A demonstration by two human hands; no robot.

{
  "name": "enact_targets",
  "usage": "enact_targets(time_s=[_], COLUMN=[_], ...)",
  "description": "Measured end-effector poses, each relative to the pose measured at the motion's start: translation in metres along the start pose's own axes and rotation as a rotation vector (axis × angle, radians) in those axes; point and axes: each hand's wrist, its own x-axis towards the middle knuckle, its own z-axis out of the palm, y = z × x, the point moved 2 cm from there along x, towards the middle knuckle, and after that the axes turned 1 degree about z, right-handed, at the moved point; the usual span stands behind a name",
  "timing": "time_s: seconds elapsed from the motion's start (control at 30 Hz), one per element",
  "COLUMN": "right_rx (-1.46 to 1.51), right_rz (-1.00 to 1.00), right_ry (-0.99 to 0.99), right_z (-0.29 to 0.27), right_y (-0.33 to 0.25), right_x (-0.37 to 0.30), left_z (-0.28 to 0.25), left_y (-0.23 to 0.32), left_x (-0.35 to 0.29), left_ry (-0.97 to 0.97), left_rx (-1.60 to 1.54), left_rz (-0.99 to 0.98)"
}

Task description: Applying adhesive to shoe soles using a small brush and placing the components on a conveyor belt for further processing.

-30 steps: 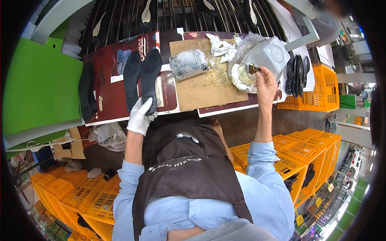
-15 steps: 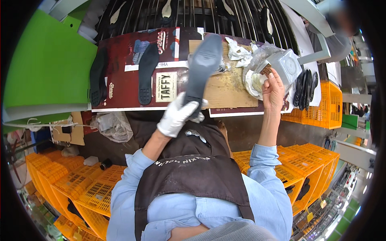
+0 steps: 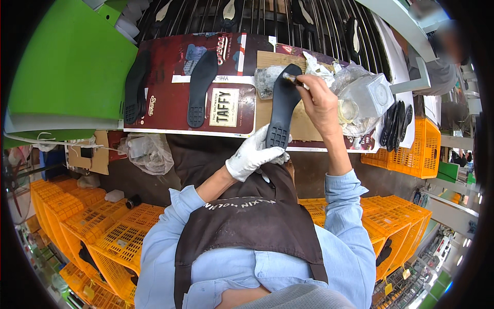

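My left hand (image 3: 253, 154), in a white glove, grips a dark shoe sole (image 3: 284, 105) by its heel end. The sole is tilted up with its gridded heel near me. In my bare right hand (image 3: 320, 100) is a small dark brush-like applicator (image 3: 297, 80), mostly hidden by the fingers, pressed at the toe end, where a wet, pale smear shows. Right of that hand, a small cup of pale liquid (image 3: 348, 109) sits in crumpled plastic beside a clear plastic container (image 3: 371, 95). Two more soles, a middle one (image 3: 203, 87) and a far-left one (image 3: 137, 87), lie on the board.
Brown cardboard (image 3: 309, 122) covers part of the dark red board (image 3: 170, 110). White crumpled paper (image 3: 318, 69) lies behind. Several soles (image 3: 397, 123) stand at right. Metal rollers (image 3: 267, 23) carry more pieces. A green panel (image 3: 67, 67) stands left; orange crates (image 3: 113, 232) flank me.
My right hand has moved left from the cup to the sole's toe with the applicator. The sole has been turned over, showing its gridded heel, and has shifted right with my left hand.
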Motion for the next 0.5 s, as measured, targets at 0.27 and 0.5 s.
enact_targets(time_s=[0.27, 0.5], right_rx=[0.197, 0.094], right_rz=[0.183, 0.532], right_ry=[-0.245, -0.167], right_z=[-0.013, -0.018], right_y=[-0.023, 0.013], right_x=[-0.025, -0.006], left_z=[-0.002, -0.001], left_y=[0.001, -0.002], left_x=[-0.001, -0.001], left_ry=[0.017, 0.007], left_rx=[0.005, 0.007], left_rz=[0.004, 0.006])
